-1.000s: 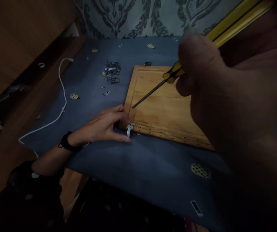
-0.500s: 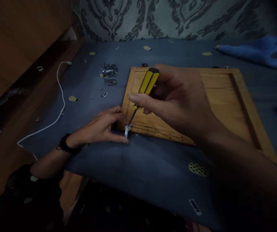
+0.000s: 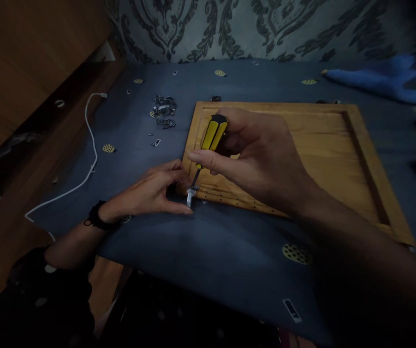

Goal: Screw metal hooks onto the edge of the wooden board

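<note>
A wooden panel with a raised frame lies flat on a blue patterned cloth. A small metal bracket sits at the panel's near left corner. My left hand pinches that bracket with thumb and fingers and rests on the cloth. My right hand is closed round a yellow and black screwdriver. The screwdriver stands nearly upright, its tip down on the bracket. A row of small holes runs along the panel's near edge.
A heap of metal hardware and loose small parts lie on the cloth left of the panel. A white cable trails along the left edge. A blue cloth item lies far right. Wooden furniture rises on the left.
My right hand came down from near the camera and set the screwdriver tip on the bracket. The screwdriver went from slanted to nearly upright. My left hand stayed on the bracket.
</note>
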A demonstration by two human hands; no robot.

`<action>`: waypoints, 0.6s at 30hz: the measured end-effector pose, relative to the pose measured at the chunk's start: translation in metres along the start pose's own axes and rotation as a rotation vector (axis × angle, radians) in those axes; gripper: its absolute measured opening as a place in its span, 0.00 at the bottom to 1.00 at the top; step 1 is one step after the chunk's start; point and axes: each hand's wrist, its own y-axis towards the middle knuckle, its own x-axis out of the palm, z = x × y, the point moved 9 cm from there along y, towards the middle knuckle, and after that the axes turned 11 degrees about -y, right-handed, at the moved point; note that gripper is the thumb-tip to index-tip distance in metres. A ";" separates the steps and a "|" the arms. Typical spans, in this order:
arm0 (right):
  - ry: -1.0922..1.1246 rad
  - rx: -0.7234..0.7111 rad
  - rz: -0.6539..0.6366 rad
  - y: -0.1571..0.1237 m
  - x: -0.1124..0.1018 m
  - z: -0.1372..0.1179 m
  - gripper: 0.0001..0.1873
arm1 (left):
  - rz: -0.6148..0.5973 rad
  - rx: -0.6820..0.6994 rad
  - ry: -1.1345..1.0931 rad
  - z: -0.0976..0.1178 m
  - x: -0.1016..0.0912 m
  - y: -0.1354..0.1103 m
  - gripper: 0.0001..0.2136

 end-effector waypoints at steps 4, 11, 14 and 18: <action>-0.123 0.001 -0.022 0.002 -0.004 -0.004 0.17 | 0.007 0.006 -0.001 0.001 -0.001 0.000 0.18; 0.093 -0.001 -0.232 0.002 0.005 -0.002 0.10 | 0.010 0.008 -0.006 0.000 -0.001 0.001 0.19; 0.215 -0.021 -0.350 0.001 0.007 -0.003 0.10 | 0.010 0.006 -0.001 0.000 0.000 0.001 0.18; 0.263 -0.027 -0.377 0.001 0.005 0.000 0.05 | 0.004 0.007 0.005 -0.001 0.000 0.000 0.18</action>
